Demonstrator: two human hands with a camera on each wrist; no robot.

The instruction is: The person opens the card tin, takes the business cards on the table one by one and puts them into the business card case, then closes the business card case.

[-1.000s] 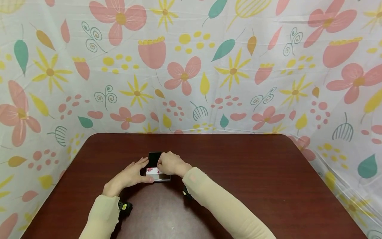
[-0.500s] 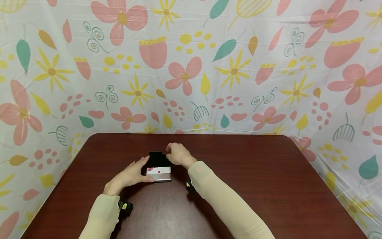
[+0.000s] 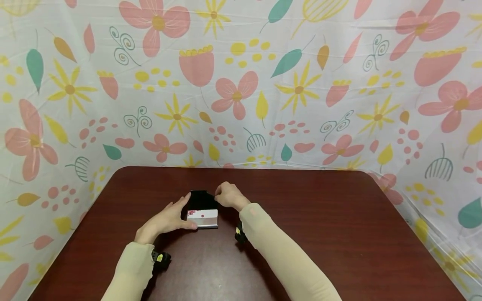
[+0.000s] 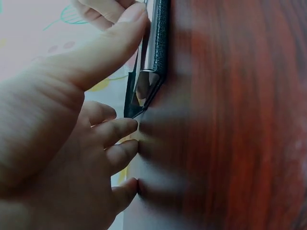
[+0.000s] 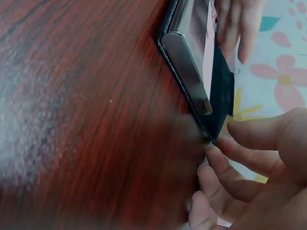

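A black business card case [image 3: 203,200] lies on the table with its lid folded back on the far side. In its metal tray [image 5: 189,67] is a white card [image 3: 202,214] with a red floral print. My left hand [image 3: 169,218] spans the case's left side, its thumb [image 4: 122,38] pressing on the near edge of the tray. The other left fingers are spread, their tips down at the table by the lid. With curled fingers, my right hand [image 3: 229,196] pinches the lid's right corner between thumb [image 5: 254,132] and index finger.
Both hands and the case are on a dark red-brown wooden table [image 3: 301,234]. Behind it and along the sides hangs a floral cloth [image 3: 241,83]. A black wrist camera [image 3: 162,260] sits under the left wrist.
My right hand has moved off the card, rightward and slightly away, to the lid's right edge, baring the card. The left hand keeps its place on the case. The head view has shifted slightly.
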